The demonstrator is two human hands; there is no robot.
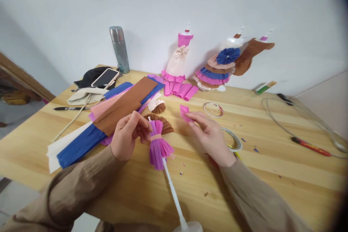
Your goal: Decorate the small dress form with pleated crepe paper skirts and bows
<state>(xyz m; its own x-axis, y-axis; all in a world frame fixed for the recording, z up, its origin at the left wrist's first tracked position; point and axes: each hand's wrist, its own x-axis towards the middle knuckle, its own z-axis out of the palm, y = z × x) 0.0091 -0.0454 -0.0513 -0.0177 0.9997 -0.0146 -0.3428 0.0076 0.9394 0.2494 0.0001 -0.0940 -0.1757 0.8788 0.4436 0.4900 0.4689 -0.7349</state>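
My left hand point(129, 134) is closed, its curled fingertips against the upper left side of a small dress form point(156, 136). Pleated purple and pink crepe paper covers the form, with a peach band round its middle. Its white pole point(174, 192) slants down toward me to a round base at the bottom edge. Between the thumb and fingers of my right hand point(209, 134) is a small pink crepe paper piece point(185, 112), held apart from the form. Behind the form lies a brown pleated paper fan point(165, 123), partly hidden, with a cream and brown rosette point(157, 106) beyond it.
Crepe paper strips point(127, 105) lie at left, near a phone point(106, 78) and pen point(71, 108). A flask point(119, 50) and dressed forms point(176, 61) stand by the wall. Rolled pink paper point(181, 90), tape point(233, 139), a wire coil point(212, 109) and a red-handled tool point(310, 146) lie about.
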